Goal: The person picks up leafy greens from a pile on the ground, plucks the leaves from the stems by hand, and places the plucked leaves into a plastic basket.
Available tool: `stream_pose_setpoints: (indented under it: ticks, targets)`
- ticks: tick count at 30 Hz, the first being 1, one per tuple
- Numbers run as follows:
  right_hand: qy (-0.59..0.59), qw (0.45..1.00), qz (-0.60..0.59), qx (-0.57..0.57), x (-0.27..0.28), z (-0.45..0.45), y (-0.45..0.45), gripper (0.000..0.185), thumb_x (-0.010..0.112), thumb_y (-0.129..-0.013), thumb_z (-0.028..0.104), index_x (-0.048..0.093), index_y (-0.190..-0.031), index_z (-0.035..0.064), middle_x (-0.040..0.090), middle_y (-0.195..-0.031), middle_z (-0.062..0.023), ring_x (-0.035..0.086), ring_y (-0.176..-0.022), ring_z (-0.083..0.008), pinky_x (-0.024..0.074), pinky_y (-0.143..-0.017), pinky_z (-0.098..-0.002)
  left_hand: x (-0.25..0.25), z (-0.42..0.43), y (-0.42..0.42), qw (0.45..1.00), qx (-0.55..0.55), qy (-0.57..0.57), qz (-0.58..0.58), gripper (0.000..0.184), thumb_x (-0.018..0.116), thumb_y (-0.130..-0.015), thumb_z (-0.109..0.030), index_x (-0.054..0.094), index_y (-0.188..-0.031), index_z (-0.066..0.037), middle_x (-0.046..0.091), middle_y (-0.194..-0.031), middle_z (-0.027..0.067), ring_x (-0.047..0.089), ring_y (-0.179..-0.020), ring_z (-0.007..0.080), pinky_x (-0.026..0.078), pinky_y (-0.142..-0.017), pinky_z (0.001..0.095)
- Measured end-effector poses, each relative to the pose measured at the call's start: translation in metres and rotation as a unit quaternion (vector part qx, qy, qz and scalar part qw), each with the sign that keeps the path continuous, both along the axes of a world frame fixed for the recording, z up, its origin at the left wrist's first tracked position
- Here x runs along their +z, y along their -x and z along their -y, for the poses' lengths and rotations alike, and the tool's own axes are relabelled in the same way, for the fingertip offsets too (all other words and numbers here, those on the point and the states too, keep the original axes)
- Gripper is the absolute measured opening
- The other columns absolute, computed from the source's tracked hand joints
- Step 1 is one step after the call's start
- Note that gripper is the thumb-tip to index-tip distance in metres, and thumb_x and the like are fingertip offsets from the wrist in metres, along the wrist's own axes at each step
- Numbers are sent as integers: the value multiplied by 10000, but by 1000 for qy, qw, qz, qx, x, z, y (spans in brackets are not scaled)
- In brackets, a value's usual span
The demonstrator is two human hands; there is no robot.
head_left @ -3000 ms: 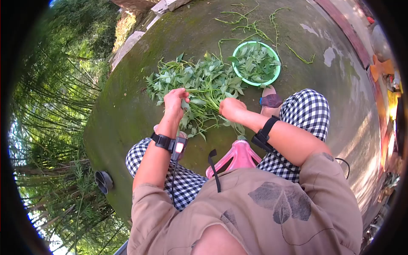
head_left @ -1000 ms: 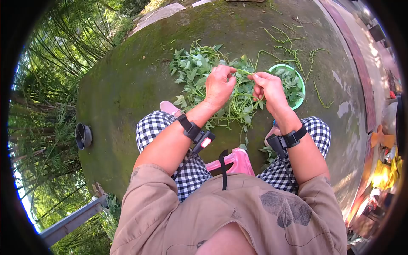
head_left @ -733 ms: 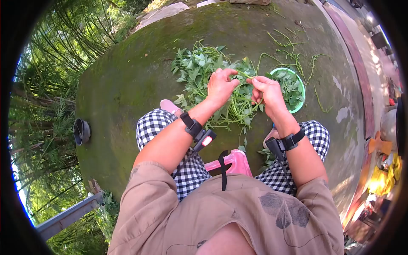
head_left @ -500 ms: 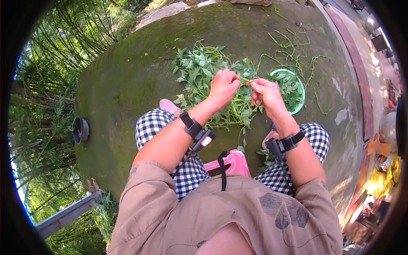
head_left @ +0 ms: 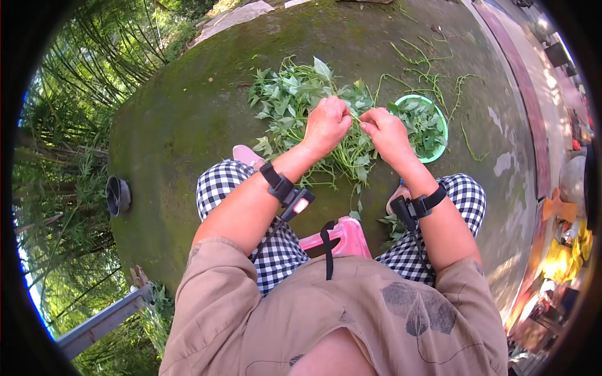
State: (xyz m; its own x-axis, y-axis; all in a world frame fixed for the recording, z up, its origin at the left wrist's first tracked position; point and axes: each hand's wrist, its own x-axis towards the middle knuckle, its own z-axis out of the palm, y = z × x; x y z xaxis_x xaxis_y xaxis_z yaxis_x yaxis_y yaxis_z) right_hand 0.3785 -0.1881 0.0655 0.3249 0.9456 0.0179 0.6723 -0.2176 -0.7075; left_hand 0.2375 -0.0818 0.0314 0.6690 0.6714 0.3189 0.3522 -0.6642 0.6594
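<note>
1. L hand (head_left: 328,125): fingers closed, pinching one thin green plant stem (head_left: 355,118), mid-scene, over a loose heap of green leafy vines (head_left: 282,108).
2. R hand (head_left: 387,138): fingers closed too, apparently on same stem, small gap betw. hands.
3. Round pale-green plastic basin (head_left: 446,130) w/ green leaves (head_left: 421,128) sits just right of R hand, on mossy grey concrete floor (head_left: 182,144).
4. Step, prob.: working stem betw. hands; next move calls for firm pinch both sides.

Since three seconds ago, the left hand (head_left: 327,125) and right hand (head_left: 385,135) have come close together, a stem (head_left: 356,118) between them. In the last half second, the right has rolled over (its back now faces up), and a pale leaf (head_left: 322,69) has risen beyond the left.
</note>
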Motion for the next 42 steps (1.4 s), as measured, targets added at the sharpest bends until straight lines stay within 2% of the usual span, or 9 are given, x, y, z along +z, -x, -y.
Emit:
stream_pose_setpoints:
  ticks: [3, 9, 12, 15, 18, 24, 30, 37, 42]
  targets:
    - [6, 999, 43, -21, -9, -3, 0, 174, 651, -823, 217, 678, -904, 65, 653, -921, -131, 631, -863, -322, 484, -743, -412, -2, 2, 0, 1000, -7, -2, 1, 103, 618, -772, -126, 615, -802, -28, 581, -806, 118, 575, -816, 299, 464, -720, 410]
    - [37, 988, -127, -83, -28, -4, 0, 169, 645, -822, 206, 665, -877, 47, 668, -833, -152, 636, -795, -335, 474, -701, -425, -6, 3, 3, 992, -8, 127, -12, 152, 622, -753, -134, 687, -833, -22, 597, -815, 132, 586, -804, 289, 471, -733, 383]
    - [32, 993, -89, -67, -21, 1, 7, 168, 640, -822, 197, 661, -877, 40, 668, -818, -158, 636, -783, -332, 474, -691, -423, -6, 5, 4, 994, -3, 104, -44, 163, 594, -739, -176, 693, -773, -51, 609, -845, 141, 590, -866, 323, 477, -774, 443]
    - [12, 994, -75, -75, -26, 0, 9, 171, 640, -821, 197, 660, -881, 38, 669, -823, -155, 635, -784, -331, 475, -690, -417, -4, 6, 4, 998, -7, 56, -38, 154, 598, -730, -176, 687, -757, -54, 615, -818, 151, 604, -834, 328, 481, -753, 443]
    - [11, 991, -102, -88, -26, -1, 12, 162, 639, -820, 194, 662, -878, 44, 671, -826, -151, 636, -787, -329, 475, -688, -417, -4, 11, 3, 994, -10, 112, -8, 155, 627, -726, -165, 674, -756, -21, 613, -779, 138, 607, -730, 310, 483, -669, 412]
    - [13, 999, 5, -42, -21, 0, 11, 136, 643, -810, 184, 667, -864, 61, 673, -823, -150, 643, -793, -333, 488, -701, -435, -6, 22, 0, 997, 14, 72, -30, 153, 625, -725, -167, 631, -721, -14, 617, -745, 149, 609, -699, 334, 481, -647, 437]
    - [21, 999, 24, -22, -20, 2, 11, 142, 646, -812, 185, 661, -879, 61, 674, -806, -149, 647, -780, -350, 491, -671, -444, -9, 25, -1, 998, 26, 48, -10, 167, 619, -732, -170, 638, -715, -5, 619, -706, 152, 608, -662, 323, 481, -619, 420]
    - [24, 994, -78, -67, -18, 5, 18, 172, 660, -814, 195, 652, -888, 41, 671, -792, -157, 650, -758, -337, 488, -667, -425, -13, 22, -1, 957, 74, 268, 87, 153, 609, -723, -126, 654, -707, 20, 595, -586, 84, 541, -504, 146, 452, -502, 307]
    - [-3, 990, -122, -68, -33, 4, 17, 175, 666, -807, 183, 652, -887, 28, 671, -787, -164, 648, -732, -330, 489, -655, -410, 2, 25, 0, 879, 87, 451, 131, 115, 604, -725, -100, 625, -677, 3, 559, -582, 35, 478, -450, 92, 389, -419, 251]
